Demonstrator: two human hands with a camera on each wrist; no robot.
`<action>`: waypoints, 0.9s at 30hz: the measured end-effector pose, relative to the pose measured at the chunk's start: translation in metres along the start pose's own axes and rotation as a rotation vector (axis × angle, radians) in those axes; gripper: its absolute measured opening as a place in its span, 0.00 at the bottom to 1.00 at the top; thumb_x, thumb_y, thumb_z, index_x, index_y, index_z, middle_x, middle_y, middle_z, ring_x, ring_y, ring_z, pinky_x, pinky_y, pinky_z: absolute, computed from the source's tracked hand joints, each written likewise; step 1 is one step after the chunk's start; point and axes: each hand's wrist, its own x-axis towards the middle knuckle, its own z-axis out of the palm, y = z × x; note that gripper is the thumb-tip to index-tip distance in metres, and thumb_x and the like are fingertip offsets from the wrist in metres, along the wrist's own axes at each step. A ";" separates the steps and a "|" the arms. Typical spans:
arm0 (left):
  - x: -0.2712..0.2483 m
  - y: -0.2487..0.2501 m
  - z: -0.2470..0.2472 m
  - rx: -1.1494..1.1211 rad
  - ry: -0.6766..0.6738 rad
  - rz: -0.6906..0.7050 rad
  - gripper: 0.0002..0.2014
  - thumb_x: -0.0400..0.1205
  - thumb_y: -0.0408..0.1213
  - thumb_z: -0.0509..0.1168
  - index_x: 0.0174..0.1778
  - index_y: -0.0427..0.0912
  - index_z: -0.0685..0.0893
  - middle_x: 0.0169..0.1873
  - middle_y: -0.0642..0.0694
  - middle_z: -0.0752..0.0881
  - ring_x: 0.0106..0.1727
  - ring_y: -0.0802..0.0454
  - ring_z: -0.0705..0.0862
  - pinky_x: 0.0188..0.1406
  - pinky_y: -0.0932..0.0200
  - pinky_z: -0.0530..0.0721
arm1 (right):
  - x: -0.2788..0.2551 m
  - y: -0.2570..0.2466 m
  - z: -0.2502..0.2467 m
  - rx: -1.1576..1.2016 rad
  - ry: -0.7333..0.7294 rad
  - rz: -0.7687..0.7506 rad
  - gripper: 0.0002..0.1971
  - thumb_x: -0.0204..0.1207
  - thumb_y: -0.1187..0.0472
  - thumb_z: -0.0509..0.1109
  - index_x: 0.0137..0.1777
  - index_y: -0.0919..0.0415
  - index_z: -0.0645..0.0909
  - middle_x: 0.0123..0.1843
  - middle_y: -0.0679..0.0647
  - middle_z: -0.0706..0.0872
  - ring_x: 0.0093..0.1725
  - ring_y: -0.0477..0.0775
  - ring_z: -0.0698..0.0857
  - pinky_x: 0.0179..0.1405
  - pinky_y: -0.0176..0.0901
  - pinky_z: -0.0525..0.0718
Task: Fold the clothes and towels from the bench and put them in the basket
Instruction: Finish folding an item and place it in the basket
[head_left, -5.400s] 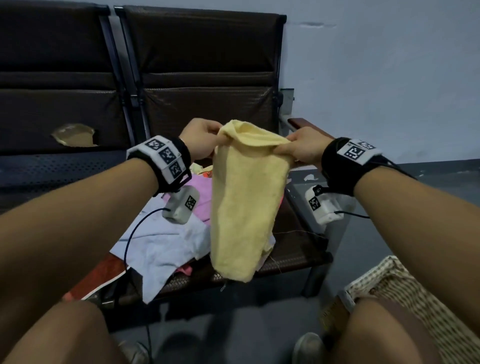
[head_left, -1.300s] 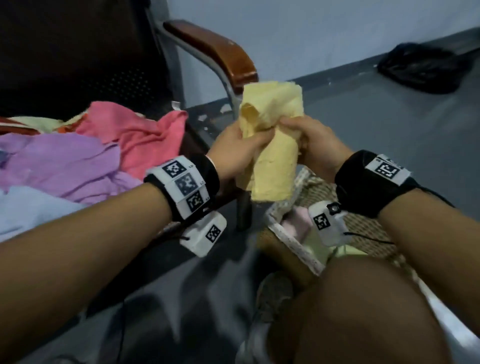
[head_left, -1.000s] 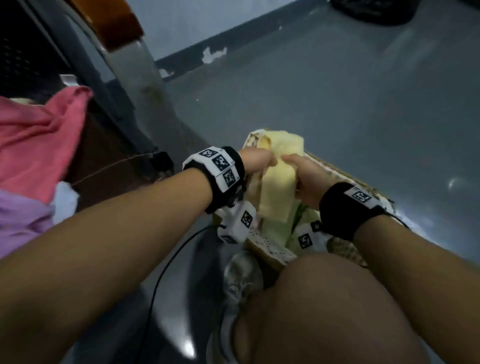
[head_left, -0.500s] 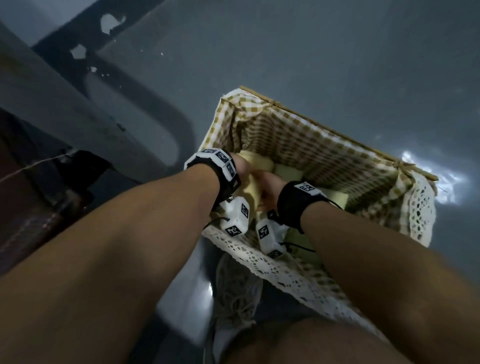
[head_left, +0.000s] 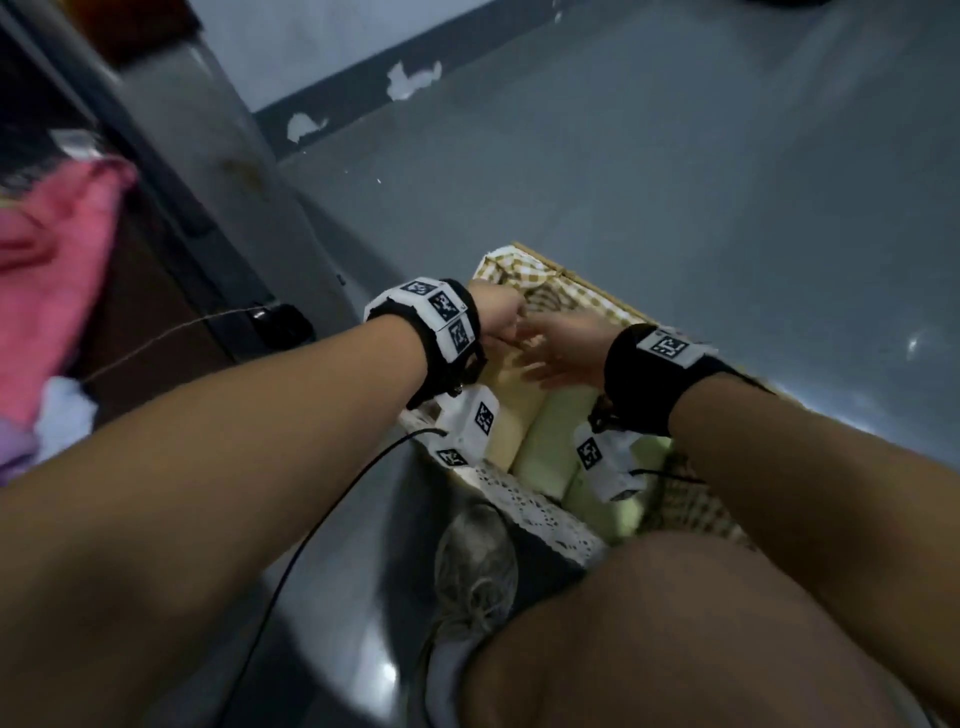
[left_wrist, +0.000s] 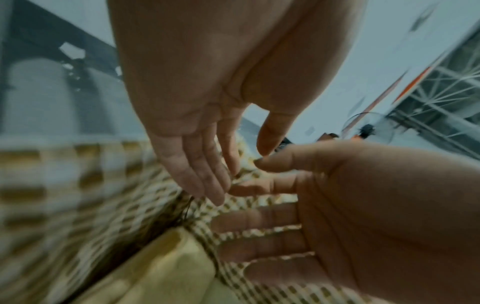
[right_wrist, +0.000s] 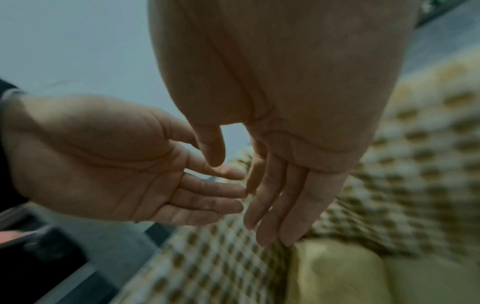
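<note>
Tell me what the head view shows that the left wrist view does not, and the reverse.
Only the head view: the pink cloth at the left, a grey shoe, the pale green towel and the basket's lace edge.
Only the left wrist view: both palms from below, fingers straight, holding nothing.
Both: the left hand, the right hand, the yellow towel and the checked basket.

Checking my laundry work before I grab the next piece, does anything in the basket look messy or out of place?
Nothing stands out. The yellow towel lies folded in the basket, beside a pale green folded piece. The left hand and the right hand hold nothing. The pink cloth on the bench is unfolded.
</note>
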 end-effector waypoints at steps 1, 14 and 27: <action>-0.012 0.003 -0.010 -0.021 0.016 0.042 0.11 0.87 0.34 0.60 0.38 0.40 0.79 0.41 0.42 0.85 0.34 0.51 0.85 0.29 0.60 0.83 | -0.018 -0.015 0.004 -0.060 -0.028 -0.047 0.13 0.84 0.49 0.65 0.58 0.57 0.83 0.49 0.56 0.90 0.45 0.56 0.87 0.48 0.46 0.83; -0.253 -0.105 -0.233 0.386 0.590 0.222 0.13 0.79 0.52 0.64 0.53 0.50 0.86 0.53 0.45 0.90 0.55 0.47 0.87 0.57 0.55 0.82 | -0.150 -0.172 0.217 -0.425 -0.362 -0.587 0.04 0.82 0.65 0.67 0.53 0.58 0.82 0.42 0.58 0.82 0.35 0.53 0.80 0.31 0.37 0.79; -0.293 -0.291 -0.293 0.714 0.875 -0.027 0.35 0.74 0.43 0.70 0.79 0.47 0.69 0.71 0.39 0.73 0.71 0.35 0.73 0.64 0.41 0.79 | -0.120 -0.168 0.389 -0.839 -0.270 -0.886 0.14 0.79 0.59 0.73 0.61 0.65 0.88 0.62 0.60 0.90 0.61 0.58 0.87 0.63 0.47 0.84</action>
